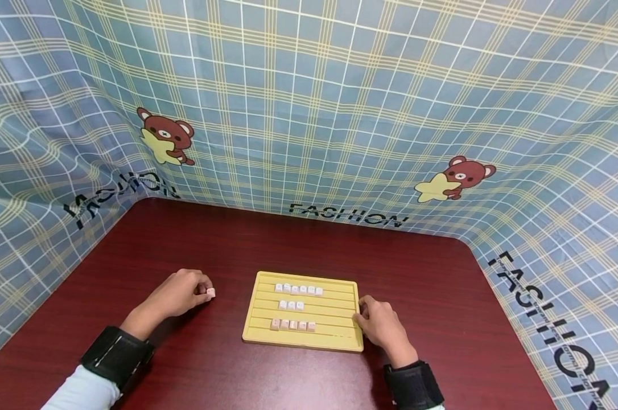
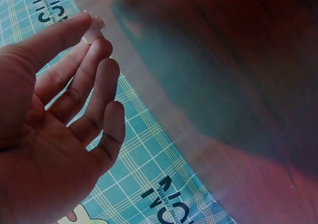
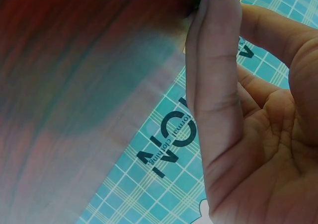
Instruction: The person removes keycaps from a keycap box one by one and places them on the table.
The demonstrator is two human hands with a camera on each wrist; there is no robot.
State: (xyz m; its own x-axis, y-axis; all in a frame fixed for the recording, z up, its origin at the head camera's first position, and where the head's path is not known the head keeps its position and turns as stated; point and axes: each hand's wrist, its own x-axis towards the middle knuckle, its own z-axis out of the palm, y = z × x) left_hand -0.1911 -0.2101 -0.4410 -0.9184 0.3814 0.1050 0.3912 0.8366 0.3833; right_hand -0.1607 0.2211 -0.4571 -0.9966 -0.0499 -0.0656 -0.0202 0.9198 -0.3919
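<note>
Left of the yellow ridged tray (image 1: 334,310), my left hand (image 1: 182,293) pinches a small pale keycap (image 1: 210,292) between thumb and fingertip, just above the table. The left wrist view shows this keycap (image 2: 92,33) at the fingertips, the other fingers loosely bent. Against the tray's right edge, my right hand (image 1: 383,326) grips the rim with thumb and fingers; only a sliver of the tray shows in the right wrist view. Three rows of keycaps stand on the tray: several white ones (image 1: 295,288) at the back, three white ones (image 1: 291,305) mid-tray, several pinkish ones (image 1: 293,325) in front.
A dark red wooden table (image 1: 206,364) lies under everything. Blue plaid cloth (image 1: 309,136) with bear prints and lettering hangs along the back and both sides of the table. Each wrist wears a black band.
</note>
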